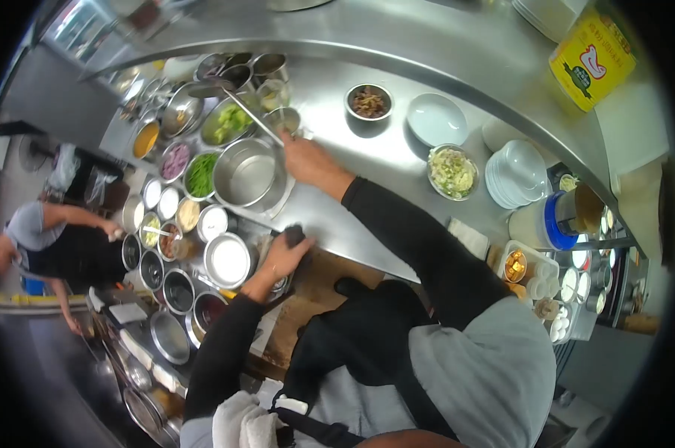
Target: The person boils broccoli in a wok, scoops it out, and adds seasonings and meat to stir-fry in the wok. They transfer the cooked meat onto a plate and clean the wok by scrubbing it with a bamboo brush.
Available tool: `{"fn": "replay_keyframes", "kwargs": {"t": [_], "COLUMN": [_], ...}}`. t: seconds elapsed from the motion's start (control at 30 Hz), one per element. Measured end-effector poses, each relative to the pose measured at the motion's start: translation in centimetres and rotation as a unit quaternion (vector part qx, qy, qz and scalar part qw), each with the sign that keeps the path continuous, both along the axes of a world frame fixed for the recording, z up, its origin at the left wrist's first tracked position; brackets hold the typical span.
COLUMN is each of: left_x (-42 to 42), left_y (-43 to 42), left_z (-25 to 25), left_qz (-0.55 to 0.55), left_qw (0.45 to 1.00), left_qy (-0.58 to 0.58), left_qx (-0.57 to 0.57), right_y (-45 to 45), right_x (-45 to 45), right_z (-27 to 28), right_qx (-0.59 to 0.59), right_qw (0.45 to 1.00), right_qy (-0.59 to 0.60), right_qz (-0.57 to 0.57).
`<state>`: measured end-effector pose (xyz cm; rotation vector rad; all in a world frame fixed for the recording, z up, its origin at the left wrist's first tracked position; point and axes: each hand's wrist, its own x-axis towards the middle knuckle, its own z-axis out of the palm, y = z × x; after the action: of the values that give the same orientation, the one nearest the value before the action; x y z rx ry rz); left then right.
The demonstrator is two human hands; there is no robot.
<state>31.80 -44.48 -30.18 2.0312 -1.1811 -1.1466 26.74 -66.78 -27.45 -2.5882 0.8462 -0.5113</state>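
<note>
"Where's the right hand?"

"The right hand [315, 159] grips a ladle [254, 116] by its handle, just right of the wide steel pot [249, 173]. The handle slants past the pot's far rim, and its head reaches the containers beyond and left. I can't tell whether it touches one."

"And the left?"

"The left hand [278, 261] is closed round a dark object [294, 235], nearer the body than the pot. What that object is, I can't tell."

"How tight is it there?"

"Tight on the left. Bowls of chopped greens [201, 175] and chopped red onion [175, 161] crowd the pot's left side, and a container of white contents [227, 260] stands on its near side, just beside the left hand."

"To the right?"

"Roomier. A broad stretch of steel counter [330, 205] shows right of the pot, with the black right sleeve [420, 235] crossing over it. Farther right are a bowl of browned pieces [369, 102], a white dish [437, 121] and a bowl of shredded cabbage [452, 172]."

"What bounds it?"

"A steel shelf [397, 41] arcs across beyond the pot. The counter's near edge runs along the body side, right of the pot. Stacked white plates [511, 179] stand well to the pot's right."
</note>
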Motion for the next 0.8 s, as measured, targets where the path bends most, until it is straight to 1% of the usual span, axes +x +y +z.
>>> {"fn": "replay_keyframes", "kwargs": {"t": [0.03,0.07,0.1,0.13,0.17,0.2,0.27,0.3,0.37,0.43,0.5,0.53,0.57,0.6,0.63,0.67,0.7,0.73,0.77,0.8], "left_x": [-0.3,-0.5,-0.6,-0.7,-0.9,-1.2,-2.0,-2.5,-3.6,-4.0,-4.7,-4.8,-5.0,-5.3,-5.3,-4.7,-4.1,-4.5,-3.7,-2.9], "left_y": [-3.8,-7.6,-11.0,-14.3,-17.9,-21.6,-28.8,-31.6,-35.5,-38.4,-38.6,-37.5,-35.8,-33.8,-32.6,-29.4,-26.1,-20.7,-16.4,-12.1], "left_z": [-1.9,-3.9,-5.7,-7.6,-8.8,-9.9,-12.3,-13.0,-13.2,-14.7,-14.5,-14.1,-13.7,-13.6,-16.8,-17.5,-18.0,-14.5,-12.5,-10.5], "left_qz": [0.025,0.051,0.024,-0.007,0.009,0.039,0.125,0.169,0.249,0.316,0.356,0.376,0.363,0.35,0.33,0.296,0.262,0.213,0.16,0.109], "left_qw": [0.998,0.993,0.985,0.968,0.965,0.966,0.969,0.967,0.959,0.944,0.931,0.914,0.911,0.906,0.912,0.925,0.936,0.95,0.972,0.987], "left_qy": [0.052,0.105,0.101,0.094,0.094,0.085,0.072,0.065,0.054,0.037,0.023,0.024,0.043,0.057,0.047,0.043,0.038,0.042,0.032,0.027], "left_qx": [-0.016,-0.033,-0.134,-0.234,-0.245,-0.241,-0.201,-0.177,-0.128,-0.084,-0.081,-0.15,-0.192,-0.232,-0.238,-0.236,-0.234,-0.223,-0.17,-0.116], "right_y": [-0.3,-0.9,-1.6,-2.2,-2.5,-2.5,-2.5,-2.4,-2.0,-1.5,-0.8,-0.6,-0.3,0.2,0.6,1.1,1.7,2.6,3.8,5.0], "right_x": [-0.2,-0.8,-1.6,-2.4,-3.3,-4.6,-8.2,-9.7,-12.4,-14.8,-16.6,-17.1,-17.5,-17.7,-17.7,-17.6,-17.4,-16.8,-16.0,-15.2], "right_z": [0.4,0.8,1.2,1.7,2.2,2.9,4.2,4.4,4.5,5.4,6.2,6.7,6.8,6.7,6.7,6.7,6.6,6.7,6.8,7.2], "right_qx": [0.114,0.223,0.217,0.431,0.622,0.619,0.699,0.694,0.733,0.735,0.749,0.738,0.728,0.729,0.73,0.739,0.743,0.746,0.751,0.745], "right_qw": [0.991,0.963,0.965,0.879,0.742,0.743,0.641,0.646,0.593,0.6,0.595,0.622,0.646,0.65,0.654,0.644,0.645,0.646,0.639,0.649], "right_qy": [-0.072,-0.144,-0.143,-0.194,-0.236,-0.241,-0.295,-0.298,-0.305,-0.293,-0.266,-0.239,-0.211,-0.19,-0.171,-0.152,-0.131,-0.11,-0.091,-0.062], "right_qz": [0.02,0.041,0.035,0.059,0.081,0.076,0.116,0.114,0.135,0.123,0.12,0.106,0.095,0.099,0.106,0.127,0.122,0.119,0.14,0.14]}}
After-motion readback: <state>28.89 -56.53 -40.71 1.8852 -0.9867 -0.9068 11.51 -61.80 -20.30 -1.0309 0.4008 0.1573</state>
